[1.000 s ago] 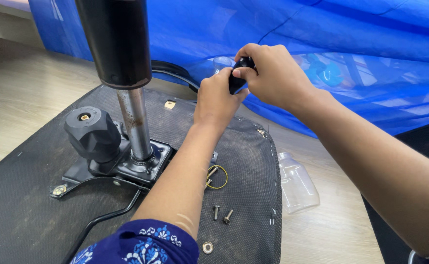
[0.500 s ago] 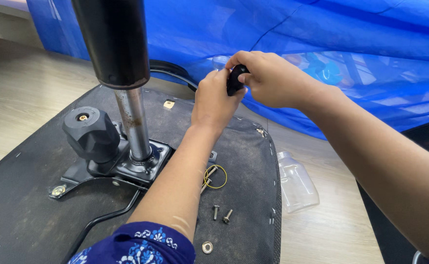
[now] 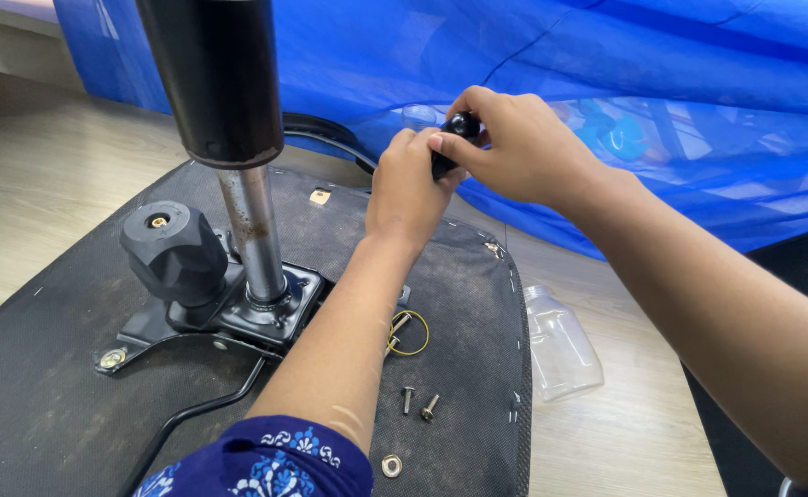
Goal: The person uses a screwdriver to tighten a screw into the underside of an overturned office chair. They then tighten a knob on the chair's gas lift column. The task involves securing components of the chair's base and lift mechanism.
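Both my hands meet over the far edge of an upturned chair seat (image 3: 459, 276) covered in black fabric. My right hand (image 3: 514, 147) pinches a small black knob-ended part (image 3: 454, 138) from above. My left hand (image 3: 408, 189) grips the same part from below, fingers curled round it. Most of the part is hidden between the fingers. The seat's metal mechanism plate (image 3: 256, 313) carries a black gas cylinder (image 3: 224, 101) standing upright and a big black adjustment knob (image 3: 172, 253).
Loose on the seat fabric lie two screws (image 3: 419, 403), a washer (image 3: 391, 466) and a yellow ring (image 3: 410, 331). A small clear plastic bottle (image 3: 560, 345) lies on the wooden floor to the right. Blue plastic sheeting (image 3: 680, 101) hangs behind.
My two hands have stayed on the black part and shifted slightly left and down in view. The fingers have turned a little around it.
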